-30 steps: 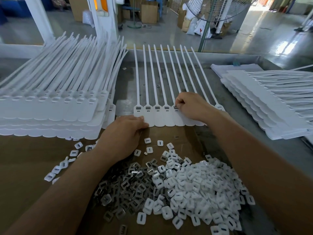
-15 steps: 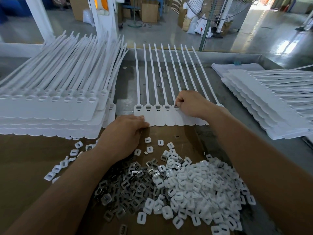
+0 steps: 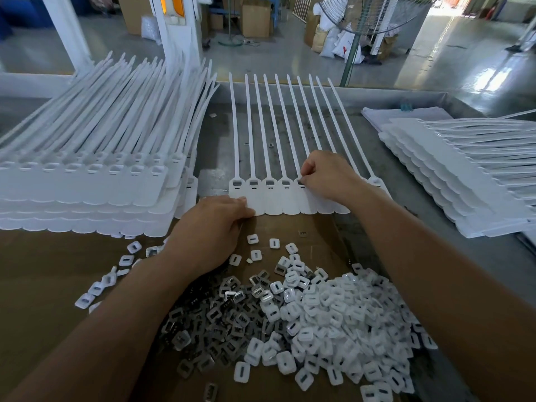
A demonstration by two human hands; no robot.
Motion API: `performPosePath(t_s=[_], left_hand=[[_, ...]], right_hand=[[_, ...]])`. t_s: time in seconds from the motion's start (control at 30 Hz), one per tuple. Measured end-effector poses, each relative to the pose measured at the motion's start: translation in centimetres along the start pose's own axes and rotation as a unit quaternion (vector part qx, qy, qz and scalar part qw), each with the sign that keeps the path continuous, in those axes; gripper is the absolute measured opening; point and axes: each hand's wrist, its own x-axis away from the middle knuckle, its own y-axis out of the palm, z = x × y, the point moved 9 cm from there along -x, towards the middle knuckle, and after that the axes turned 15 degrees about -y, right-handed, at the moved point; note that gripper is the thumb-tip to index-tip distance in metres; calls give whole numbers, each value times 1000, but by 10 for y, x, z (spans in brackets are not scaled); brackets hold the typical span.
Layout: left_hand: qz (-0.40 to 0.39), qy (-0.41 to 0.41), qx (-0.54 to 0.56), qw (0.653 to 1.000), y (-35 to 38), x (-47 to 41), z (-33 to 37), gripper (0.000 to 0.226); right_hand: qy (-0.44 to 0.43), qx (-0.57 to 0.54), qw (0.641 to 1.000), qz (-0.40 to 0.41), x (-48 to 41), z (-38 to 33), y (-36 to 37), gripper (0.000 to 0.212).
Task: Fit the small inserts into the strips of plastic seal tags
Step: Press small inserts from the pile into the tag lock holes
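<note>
1. The strip [image 3: 290, 203] lies flat on the table [image 3: 362, 242], its near edge over the cardboard [image 3: 43, 271], between the 2 hands. It looks light and bendy; the 10 thin tails would flop if lifted, so it is better held by the wide flat end.
2. The inserts [image 3: 333, 329] are in a loose pile near the person. They look small, hard and slippery, so probably only a fingertip pinch will do.
3. The right hand [image 3: 327, 175] has curled fingers; thumb and forefinger pinch at the 5th head of the strip. Whether an insert is between them is hidden.
4. The left hand [image 3: 208, 230] lies palm down, fingertips together, pressing the near left corner of the strip.
5. The right hand covers the heads further right, so their slots cannot be checked.
6. The stacks [image 3: 87, 184] at both sides are cut off by the frame.
</note>
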Motion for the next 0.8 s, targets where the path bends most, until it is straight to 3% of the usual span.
performPosePath(t_s=[0.37, 0.6, 0.8], left_hand=[[0, -5, 8, 1000, -2, 2, -1, 38], [-15, -18, -11, 1000, 2, 0, -1, 42], [-18, -22, -9, 1000, 3, -3, -2, 41]], right_hand=[[-41, -130, 990, 36, 25, -10, -19, 11], [-96, -122, 981, -120, 70, -45, -6, 16], [-70, -112, 978, -158, 77, -44, 10, 12]])
